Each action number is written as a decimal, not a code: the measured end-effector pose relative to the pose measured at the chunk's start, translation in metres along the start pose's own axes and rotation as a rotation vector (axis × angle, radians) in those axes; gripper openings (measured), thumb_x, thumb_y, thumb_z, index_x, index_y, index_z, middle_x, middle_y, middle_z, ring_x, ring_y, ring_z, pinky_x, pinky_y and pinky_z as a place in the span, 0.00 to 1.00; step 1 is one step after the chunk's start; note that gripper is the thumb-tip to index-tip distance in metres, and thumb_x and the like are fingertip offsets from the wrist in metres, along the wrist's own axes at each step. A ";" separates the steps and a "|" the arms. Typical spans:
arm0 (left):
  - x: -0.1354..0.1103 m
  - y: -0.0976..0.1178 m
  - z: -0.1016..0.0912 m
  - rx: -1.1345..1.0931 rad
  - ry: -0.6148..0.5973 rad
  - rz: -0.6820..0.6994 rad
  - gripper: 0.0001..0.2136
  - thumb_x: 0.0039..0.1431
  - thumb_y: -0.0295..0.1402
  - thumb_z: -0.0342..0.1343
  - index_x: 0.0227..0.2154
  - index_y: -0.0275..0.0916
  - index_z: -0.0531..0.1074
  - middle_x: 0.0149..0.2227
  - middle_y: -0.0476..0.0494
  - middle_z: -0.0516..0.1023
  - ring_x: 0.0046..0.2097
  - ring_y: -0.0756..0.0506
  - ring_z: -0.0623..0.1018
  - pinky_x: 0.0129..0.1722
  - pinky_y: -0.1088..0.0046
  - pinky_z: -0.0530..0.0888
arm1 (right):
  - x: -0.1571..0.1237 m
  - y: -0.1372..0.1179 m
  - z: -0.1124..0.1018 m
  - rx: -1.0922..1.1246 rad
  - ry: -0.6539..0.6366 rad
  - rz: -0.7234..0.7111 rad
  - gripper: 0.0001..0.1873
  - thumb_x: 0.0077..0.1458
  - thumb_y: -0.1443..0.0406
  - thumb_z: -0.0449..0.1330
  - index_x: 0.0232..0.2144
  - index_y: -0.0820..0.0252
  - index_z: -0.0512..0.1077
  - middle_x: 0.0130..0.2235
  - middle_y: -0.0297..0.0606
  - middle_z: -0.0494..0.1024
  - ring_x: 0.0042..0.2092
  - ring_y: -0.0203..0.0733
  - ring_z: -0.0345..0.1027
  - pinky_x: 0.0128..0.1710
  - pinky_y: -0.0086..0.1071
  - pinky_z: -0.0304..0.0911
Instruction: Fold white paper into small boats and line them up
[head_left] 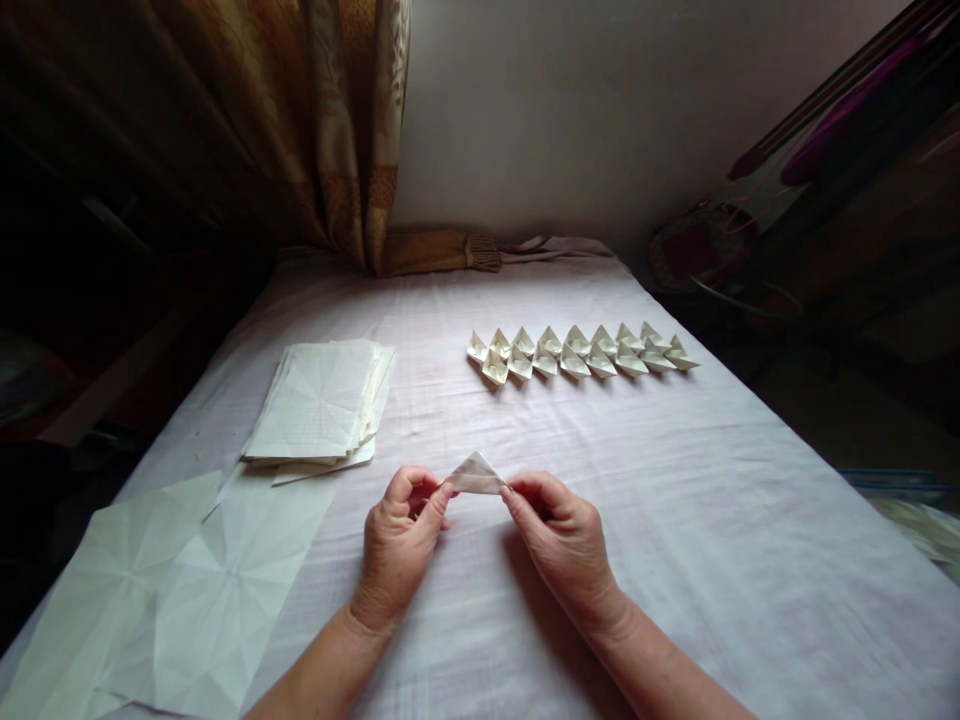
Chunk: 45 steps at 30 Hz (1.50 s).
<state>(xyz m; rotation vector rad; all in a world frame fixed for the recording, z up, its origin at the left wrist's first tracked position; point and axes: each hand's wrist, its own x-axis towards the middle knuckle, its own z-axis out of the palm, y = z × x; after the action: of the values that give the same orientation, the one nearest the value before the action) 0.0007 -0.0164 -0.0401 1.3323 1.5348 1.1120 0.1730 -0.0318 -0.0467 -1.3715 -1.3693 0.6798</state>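
A small folded paper triangle (478,474) points away from me, held up between both hands over the cloth. My left hand (405,545) pinches its left corner between thumb and fingers. At the right corner, my right hand (562,545) grips it in the same way. Beyond the hands, to the right, several folded paper boats (574,352) stand in two close rows. A stack of creased paper sheets (315,400) lies beyond my left hand, on the left side.
Loose creased sheets (232,590) overlap at the near left of the cloth-covered table (712,560). A gold curtain (360,130) hangs to the far left end. Behind stands a pale wall (540,120). Dark clutter lies past the right edge.
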 end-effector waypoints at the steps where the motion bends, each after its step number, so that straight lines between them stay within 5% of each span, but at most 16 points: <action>1: 0.000 -0.002 -0.001 0.053 0.007 0.055 0.09 0.55 0.41 0.58 0.31 0.41 0.68 0.23 0.55 0.75 0.21 0.52 0.75 0.20 0.81 0.70 | 0.000 0.000 0.000 -0.023 0.004 -0.014 0.06 0.57 0.64 0.60 0.28 0.58 0.74 0.25 0.32 0.77 0.26 0.34 0.70 0.26 0.24 0.63; 8: 0.004 -0.007 -0.014 0.449 0.047 0.593 0.05 0.62 0.35 0.56 0.34 0.41 0.75 0.28 0.52 0.81 0.25 0.52 0.79 0.28 0.82 0.72 | 0.002 -0.002 -0.003 -0.151 0.025 -0.141 0.05 0.58 0.67 0.59 0.31 0.58 0.75 0.28 0.33 0.79 0.27 0.35 0.73 0.27 0.25 0.66; 12: 0.006 -0.005 -0.018 0.527 0.038 0.710 0.06 0.64 0.34 0.55 0.35 0.39 0.75 0.30 0.50 0.83 0.28 0.52 0.81 0.31 0.82 0.72 | 0.002 -0.002 -0.004 -0.196 0.013 -0.271 0.06 0.58 0.69 0.58 0.35 0.58 0.75 0.30 0.35 0.80 0.28 0.35 0.72 0.29 0.26 0.67; 23: 0.012 -0.006 -0.023 0.324 -0.078 0.435 0.10 0.62 0.40 0.56 0.31 0.40 0.77 0.25 0.51 0.80 0.23 0.52 0.77 0.25 0.81 0.71 | 0.006 -0.001 -0.009 -0.200 -0.041 -0.401 0.05 0.60 0.71 0.58 0.36 0.57 0.74 0.32 0.37 0.79 0.33 0.37 0.74 0.32 0.28 0.68; 32: 0.013 0.005 -0.020 0.172 -0.229 0.245 0.09 0.58 0.37 0.56 0.28 0.38 0.75 0.27 0.49 0.76 0.24 0.52 0.73 0.24 0.80 0.69 | 0.009 -0.003 -0.011 -0.255 -0.075 -0.323 0.08 0.62 0.68 0.54 0.30 0.57 0.69 0.28 0.34 0.74 0.30 0.37 0.69 0.31 0.28 0.64; 38: 0.014 0.011 -0.019 0.125 -0.364 -0.061 0.09 0.57 0.39 0.53 0.28 0.39 0.71 0.21 0.53 0.71 0.20 0.53 0.69 0.20 0.80 0.66 | 0.003 0.003 -0.007 -0.218 -0.112 -0.155 0.05 0.60 0.66 0.56 0.36 0.57 0.73 0.32 0.35 0.79 0.32 0.38 0.73 0.33 0.29 0.66; 45: 0.010 0.013 -0.013 0.526 -0.266 0.083 0.06 0.57 0.33 0.51 0.32 0.41 0.72 0.29 0.50 0.78 0.31 0.48 0.77 0.34 0.73 0.71 | 0.006 0.002 -0.003 -0.492 -0.162 -0.199 0.07 0.57 0.67 0.59 0.27 0.56 0.73 0.29 0.35 0.77 0.35 0.42 0.68 0.38 0.34 0.60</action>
<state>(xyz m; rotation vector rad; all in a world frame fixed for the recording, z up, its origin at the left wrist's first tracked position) -0.0097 -0.0070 -0.0242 1.8237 1.6395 0.5571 0.1773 -0.0267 -0.0460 -1.5522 -1.8600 0.3351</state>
